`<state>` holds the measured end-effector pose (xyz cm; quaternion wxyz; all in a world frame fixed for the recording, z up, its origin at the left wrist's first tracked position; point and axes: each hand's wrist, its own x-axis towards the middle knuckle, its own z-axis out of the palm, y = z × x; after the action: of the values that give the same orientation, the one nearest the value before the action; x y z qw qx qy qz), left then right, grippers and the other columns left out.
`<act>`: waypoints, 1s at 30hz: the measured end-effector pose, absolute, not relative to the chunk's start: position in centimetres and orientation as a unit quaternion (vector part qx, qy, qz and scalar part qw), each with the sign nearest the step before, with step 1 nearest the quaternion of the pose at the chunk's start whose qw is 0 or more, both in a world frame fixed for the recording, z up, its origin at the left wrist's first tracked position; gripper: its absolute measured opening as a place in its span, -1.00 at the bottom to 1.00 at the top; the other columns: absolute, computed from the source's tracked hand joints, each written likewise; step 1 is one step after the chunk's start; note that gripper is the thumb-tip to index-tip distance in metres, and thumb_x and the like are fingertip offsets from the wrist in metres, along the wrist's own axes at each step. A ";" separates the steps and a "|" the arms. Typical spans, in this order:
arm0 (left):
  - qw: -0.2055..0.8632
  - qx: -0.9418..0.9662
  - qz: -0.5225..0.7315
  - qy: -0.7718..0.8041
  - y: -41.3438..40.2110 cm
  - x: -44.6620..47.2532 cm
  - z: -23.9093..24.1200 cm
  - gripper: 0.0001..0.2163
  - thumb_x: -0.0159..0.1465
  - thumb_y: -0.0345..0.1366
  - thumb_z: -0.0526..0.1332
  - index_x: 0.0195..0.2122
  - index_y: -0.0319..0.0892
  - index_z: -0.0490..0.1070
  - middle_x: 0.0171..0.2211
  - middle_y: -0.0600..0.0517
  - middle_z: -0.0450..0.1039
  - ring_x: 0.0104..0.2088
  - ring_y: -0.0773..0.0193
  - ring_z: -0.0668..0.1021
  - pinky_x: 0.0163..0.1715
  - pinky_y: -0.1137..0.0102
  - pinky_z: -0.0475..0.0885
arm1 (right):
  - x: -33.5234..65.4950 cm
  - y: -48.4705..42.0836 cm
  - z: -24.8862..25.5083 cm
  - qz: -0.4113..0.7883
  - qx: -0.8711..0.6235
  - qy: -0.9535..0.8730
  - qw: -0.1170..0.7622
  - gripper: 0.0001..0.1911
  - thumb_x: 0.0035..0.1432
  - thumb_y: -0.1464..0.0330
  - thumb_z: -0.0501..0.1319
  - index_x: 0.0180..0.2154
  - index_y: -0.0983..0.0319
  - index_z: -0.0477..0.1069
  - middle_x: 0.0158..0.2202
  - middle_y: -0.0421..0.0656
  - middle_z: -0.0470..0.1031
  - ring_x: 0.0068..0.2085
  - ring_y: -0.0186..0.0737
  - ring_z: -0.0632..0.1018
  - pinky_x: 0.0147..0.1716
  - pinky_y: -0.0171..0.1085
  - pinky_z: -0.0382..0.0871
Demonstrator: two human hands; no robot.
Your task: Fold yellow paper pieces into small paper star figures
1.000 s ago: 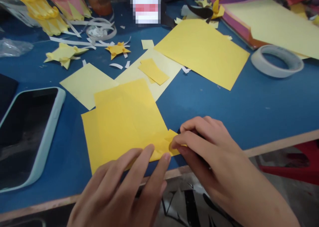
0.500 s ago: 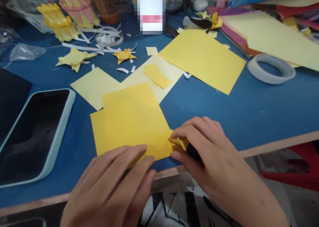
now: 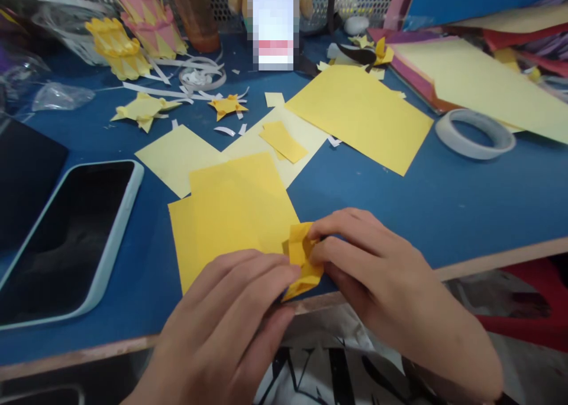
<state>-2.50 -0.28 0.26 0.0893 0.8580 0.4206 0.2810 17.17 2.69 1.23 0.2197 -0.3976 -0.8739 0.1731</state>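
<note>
Between my hands, over the table's front edge, is a small folded yellow paper [image 3: 302,254] with creased flaps. My left hand [image 3: 235,310] pinches its lower left side, fingertips on the paper and thumb underneath. On the other side my right hand [image 3: 359,257] grips its right edge with bent fingers. Flat yellow sheets [image 3: 235,206] lie partly beneath my left hand. Behind them are pale yellow sheets [image 3: 177,156], with small yellow strips [image 3: 284,141] on top. The far tips of some fingers are hidden by the folded paper.
A phone [image 3: 66,233] lies at left. Paper stars [image 3: 144,110] and white scraps [image 3: 199,78] are scattered behind, near yellow and pink folded paper pieces [image 3: 119,50]. A larger yellow sheet [image 3: 359,118], a tape roll [image 3: 474,135] and a paper stack [image 3: 483,85] sit at right.
The folded paper has opened out and shows more of its surface. My left hand has moved right from the flat sheets onto it. The view has shifted slightly.
</note>
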 end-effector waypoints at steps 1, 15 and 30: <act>0.072 0.876 0.266 0.396 -0.1 -2.5 0.2 -0.80 0.27 -0.49 0.16 -0.07 -0.26 0.34 -0.14 0.06 0.49 -0.07 0.35 0.46 0.06 0.46 0.30 | 17.3 2.8 1.1 0.165 -0.387 -0.880 0.220 -0.75 0.14 0.67 0.01 -0.31 0.30 0.38 -0.15 -0.07 0.47 -0.10 -0.22 0.41 -0.10 -0.22 0.34; 0.035 0.896 0.252 0.365 0.6 -1.4 -0.3 -0.82 0.35 -0.35 0.08 -0.28 -0.23 0.47 -0.28 0.06 0.58 -0.21 0.29 0.55 -0.12 0.39 0.46 | 19.5 2.2 2.3 0.237 -0.363 -0.888 0.152 -0.66 0.07 0.63 0.00 -0.28 0.24 0.46 -0.08 -0.10 0.45 0.04 -0.30 0.41 0.01 -0.36 0.34; 0.037 0.925 0.174 0.336 0.7 -1.5 0.0 -0.74 0.28 -0.42 0.10 -0.02 -0.12 0.37 -0.15 -0.04 0.46 -0.10 0.13 0.51 -0.20 0.27 0.55 | 20.1 2.7 2.8 0.273 -0.353 -0.892 0.076 -0.71 0.12 0.61 0.01 -0.24 0.15 0.33 0.01 -0.20 0.36 0.08 -0.31 0.32 0.01 -0.33 0.32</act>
<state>-1.50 0.67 0.04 0.0368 0.9248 0.3363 0.1743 20.14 2.70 2.83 0.0763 -0.3532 -0.8915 0.2732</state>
